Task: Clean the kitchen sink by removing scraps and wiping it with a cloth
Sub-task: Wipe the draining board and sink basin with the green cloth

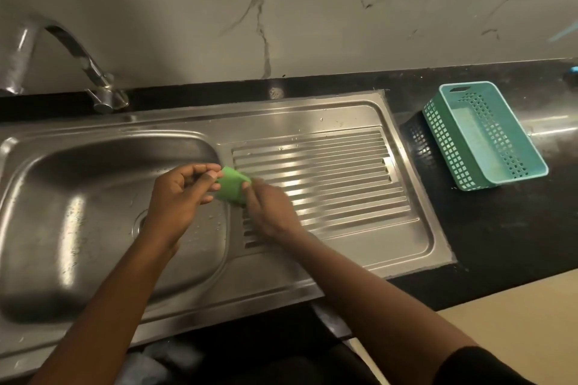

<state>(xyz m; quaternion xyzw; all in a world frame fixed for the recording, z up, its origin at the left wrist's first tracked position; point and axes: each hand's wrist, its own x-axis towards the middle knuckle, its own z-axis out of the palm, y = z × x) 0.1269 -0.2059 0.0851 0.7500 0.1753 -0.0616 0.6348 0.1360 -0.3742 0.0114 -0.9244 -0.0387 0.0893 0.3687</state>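
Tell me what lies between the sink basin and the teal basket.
In the head view: the ribbed draining board, then a strip of black counter. The left hand and right hand hold a green cloth where basin meets board.

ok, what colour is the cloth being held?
Plain bright green; the cloth shows best in the head view.

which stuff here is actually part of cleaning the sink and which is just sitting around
In use:
green cloth, held between left hand and right hand
sink basin
drainboard

Just lying about:
teal basket on the black countertop
tap
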